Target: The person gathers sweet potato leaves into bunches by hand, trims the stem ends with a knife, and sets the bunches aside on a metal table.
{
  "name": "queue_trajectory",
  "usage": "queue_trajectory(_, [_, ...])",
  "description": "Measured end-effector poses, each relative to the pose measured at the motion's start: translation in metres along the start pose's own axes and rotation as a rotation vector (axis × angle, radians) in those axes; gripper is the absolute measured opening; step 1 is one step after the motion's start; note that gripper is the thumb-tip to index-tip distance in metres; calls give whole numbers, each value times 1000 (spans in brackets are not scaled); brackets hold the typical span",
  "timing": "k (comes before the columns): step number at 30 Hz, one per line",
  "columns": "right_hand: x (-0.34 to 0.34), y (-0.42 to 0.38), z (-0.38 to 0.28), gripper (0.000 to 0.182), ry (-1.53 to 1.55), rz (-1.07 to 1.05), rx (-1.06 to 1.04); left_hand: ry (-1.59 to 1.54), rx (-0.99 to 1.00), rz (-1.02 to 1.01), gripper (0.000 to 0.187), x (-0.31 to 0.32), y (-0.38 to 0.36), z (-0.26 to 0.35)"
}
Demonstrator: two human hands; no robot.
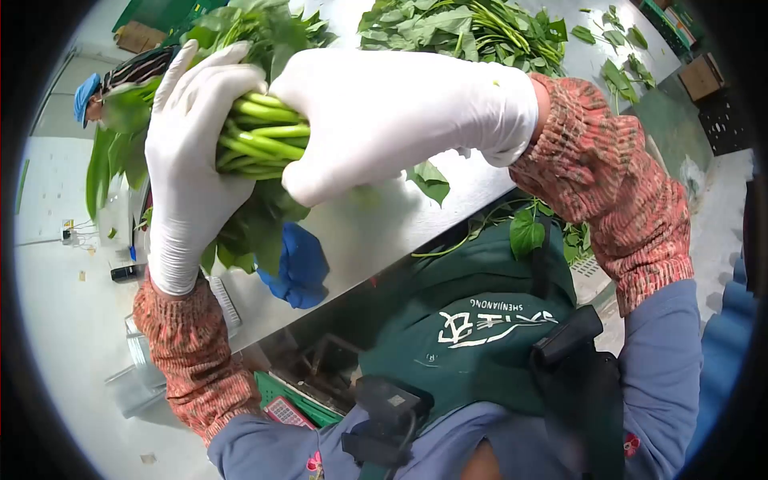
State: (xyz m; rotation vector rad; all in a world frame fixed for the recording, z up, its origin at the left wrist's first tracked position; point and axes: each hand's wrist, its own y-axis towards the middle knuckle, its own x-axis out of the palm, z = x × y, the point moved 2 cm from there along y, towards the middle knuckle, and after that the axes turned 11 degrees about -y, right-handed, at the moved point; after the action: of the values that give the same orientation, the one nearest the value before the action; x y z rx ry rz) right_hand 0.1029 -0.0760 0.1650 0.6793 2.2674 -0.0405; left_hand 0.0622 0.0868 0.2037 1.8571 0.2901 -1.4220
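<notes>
Person's gloved L hand (188, 136) is wrapped round a bunch of leafy greens (258, 142), held up over the bench (392, 232), stems (276, 120) showing btwn both hands, some leaves (248, 232) hanging below. R hand (384, 120) has thumb & forefinger on opp. sides of stems nr their ends; other fingers hidden, so can't tell if it's squeezing. Step in hand: prob. gathering/evening the stems, w/ L doing the holding. Next move prob. calls for L grip firm enough to stop slipping w/o crushing, & R palm sq. to the ends. Bigger pile of greens (464, 36) is on bench beyond R wrist; single leaf (430, 182) nearer, blue crumpled item (296, 268) nr bench edge.
</notes>
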Motion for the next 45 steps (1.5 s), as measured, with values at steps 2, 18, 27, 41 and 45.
queue_trajectory(2, [3,7,-2,29,-43,2,-55,-51,-16,42,38,2,-13,-6])
queue_trajectory(18, [183,62,131,35,-505,86,209,-742,-1052,942,15,-48,-210,-32])
queue_trajectory(27, [102,-6,127,36,228,375,363,-1697,-725,917,25,10,-232,-69])
queue_trajectory(41, [45,-202,92,25,-629,903,425,-1922,-914,-623,11,176,52,74])
queue_trajectory(45, [44,-254,93,27,-776,955,628,-1917,-782,-964,12,188,103,116])
